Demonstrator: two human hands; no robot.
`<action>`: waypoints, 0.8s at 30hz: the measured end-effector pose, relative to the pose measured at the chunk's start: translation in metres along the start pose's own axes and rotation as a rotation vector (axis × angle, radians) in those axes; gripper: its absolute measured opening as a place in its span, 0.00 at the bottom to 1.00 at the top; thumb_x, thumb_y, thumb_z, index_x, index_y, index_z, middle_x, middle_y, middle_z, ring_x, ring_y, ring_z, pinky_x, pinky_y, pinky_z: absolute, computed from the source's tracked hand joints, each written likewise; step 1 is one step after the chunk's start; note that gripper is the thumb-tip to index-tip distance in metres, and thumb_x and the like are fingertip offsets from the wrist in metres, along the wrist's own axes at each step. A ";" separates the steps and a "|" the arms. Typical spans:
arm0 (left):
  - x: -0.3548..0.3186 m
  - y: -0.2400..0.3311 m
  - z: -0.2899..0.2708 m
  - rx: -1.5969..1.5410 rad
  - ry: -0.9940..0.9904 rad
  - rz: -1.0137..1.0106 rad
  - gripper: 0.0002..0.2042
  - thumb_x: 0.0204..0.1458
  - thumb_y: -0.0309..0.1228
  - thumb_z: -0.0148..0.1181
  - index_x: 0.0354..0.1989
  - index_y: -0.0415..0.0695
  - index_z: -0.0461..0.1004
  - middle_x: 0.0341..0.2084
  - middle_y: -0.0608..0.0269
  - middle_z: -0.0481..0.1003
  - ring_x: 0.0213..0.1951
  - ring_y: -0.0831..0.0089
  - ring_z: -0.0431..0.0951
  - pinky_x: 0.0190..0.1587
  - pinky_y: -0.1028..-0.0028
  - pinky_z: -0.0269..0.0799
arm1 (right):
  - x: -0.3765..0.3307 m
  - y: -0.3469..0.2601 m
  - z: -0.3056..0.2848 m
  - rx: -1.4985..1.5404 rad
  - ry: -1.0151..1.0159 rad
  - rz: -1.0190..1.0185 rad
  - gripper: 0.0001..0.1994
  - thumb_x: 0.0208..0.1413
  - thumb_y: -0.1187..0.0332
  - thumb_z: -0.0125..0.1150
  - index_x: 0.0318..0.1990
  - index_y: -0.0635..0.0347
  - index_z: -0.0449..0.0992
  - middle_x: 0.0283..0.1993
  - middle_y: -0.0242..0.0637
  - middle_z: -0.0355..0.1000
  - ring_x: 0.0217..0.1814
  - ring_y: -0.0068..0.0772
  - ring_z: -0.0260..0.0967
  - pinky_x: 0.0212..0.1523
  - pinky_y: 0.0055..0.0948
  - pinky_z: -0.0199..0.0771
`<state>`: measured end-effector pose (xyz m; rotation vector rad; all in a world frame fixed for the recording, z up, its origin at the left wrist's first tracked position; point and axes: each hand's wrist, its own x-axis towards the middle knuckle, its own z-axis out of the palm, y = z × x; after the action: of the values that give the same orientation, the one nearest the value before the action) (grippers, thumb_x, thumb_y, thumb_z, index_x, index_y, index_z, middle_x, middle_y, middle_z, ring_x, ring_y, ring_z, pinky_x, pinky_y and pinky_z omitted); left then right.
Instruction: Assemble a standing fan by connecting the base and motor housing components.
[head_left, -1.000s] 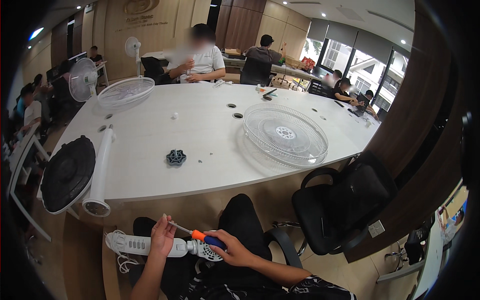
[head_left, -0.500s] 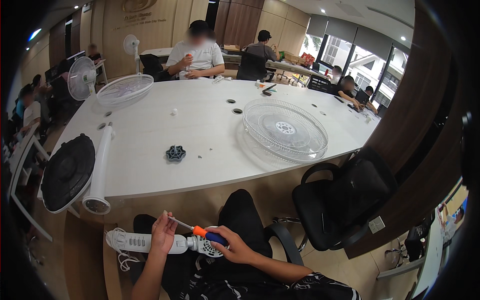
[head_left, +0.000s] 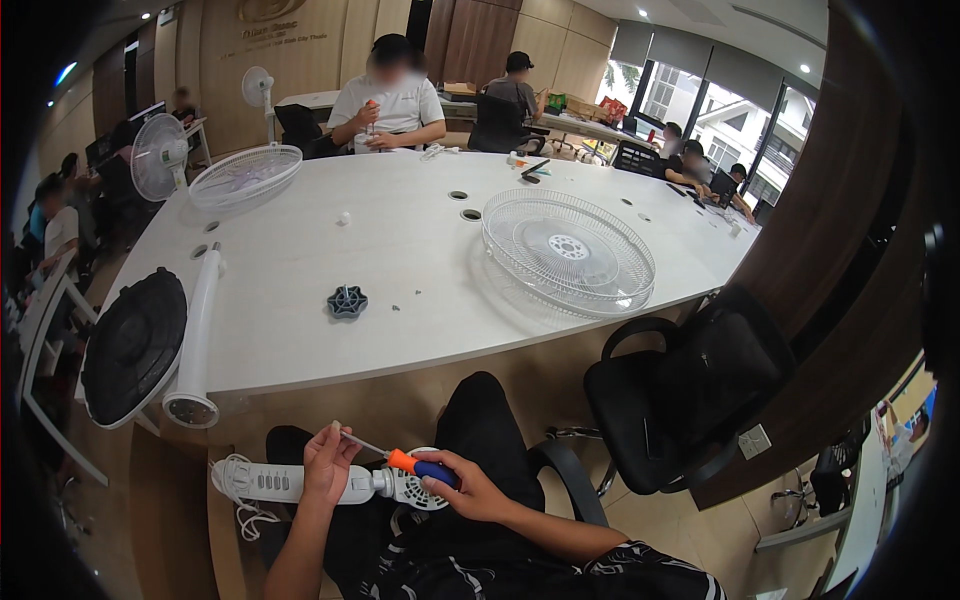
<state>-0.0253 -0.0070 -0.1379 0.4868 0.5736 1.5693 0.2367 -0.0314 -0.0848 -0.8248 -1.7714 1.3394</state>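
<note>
A screwdriver [head_left: 403, 461] with an orange and dark blue handle is in my right hand [head_left: 468, 490], its fingers wrapped round the grip. The metal shaft points up and left to the fingertips of my left hand [head_left: 328, 468], which are pinched together at its tip. Anything small between those fingertips is hidden. Across my lap, under both hands, lies a white fan body [head_left: 357, 486] with a row of buttons and a vented motor housing [head_left: 420, 490]. Its white cord [head_left: 232, 474] is looped round the left end.
The white table [head_left: 430, 300] ahead carries a fan grille [head_left: 570, 250], a grey knob [head_left: 347, 302], another grille [head_left: 246, 177], a white pole [head_left: 200, 335] and a round black base [head_left: 136, 345]. A black chair [head_left: 690, 390] stands right. A person [head_left: 385, 100] sits across the table.
The view has tilted slightly, so the table's things sit a little higher in it. My hands and the screwdriver keep nearly the same pose over the fan body.
</note>
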 end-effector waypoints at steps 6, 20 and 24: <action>-0.009 0.007 0.003 -0.028 -0.032 -0.021 0.04 0.61 0.28 0.58 0.42 0.43 0.76 0.37 0.62 0.80 0.39 0.69 0.82 0.46 0.66 0.81 | -0.003 -0.002 0.006 0.108 0.013 0.058 0.19 0.64 0.70 0.58 0.61 0.64 0.68 0.53 0.40 0.72 0.48 0.24 0.71 0.47 0.25 0.73; -0.010 0.019 0.021 0.807 -0.374 0.033 0.36 0.39 0.23 0.78 0.60 0.36 0.69 0.53 0.55 0.74 0.54 0.64 0.75 0.57 0.68 0.72 | 0.006 -0.013 -0.035 0.229 0.270 0.049 0.17 0.61 0.72 0.59 0.56 0.65 0.69 0.42 0.37 0.73 0.34 0.22 0.74 0.37 0.22 0.74; -0.058 0.013 0.061 1.384 -0.190 0.738 0.30 0.31 0.28 0.82 0.47 0.41 0.76 0.43 0.57 0.77 0.46 0.62 0.77 0.47 0.68 0.74 | 0.001 -0.022 -0.066 0.196 0.335 0.029 0.17 0.57 0.76 0.63 0.53 0.65 0.71 0.44 0.36 0.73 0.37 0.19 0.73 0.40 0.19 0.73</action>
<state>0.0071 -0.0606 -0.0801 2.0357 1.4092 1.5370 0.2913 -0.0041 -0.0521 -0.9079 -1.3518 1.2837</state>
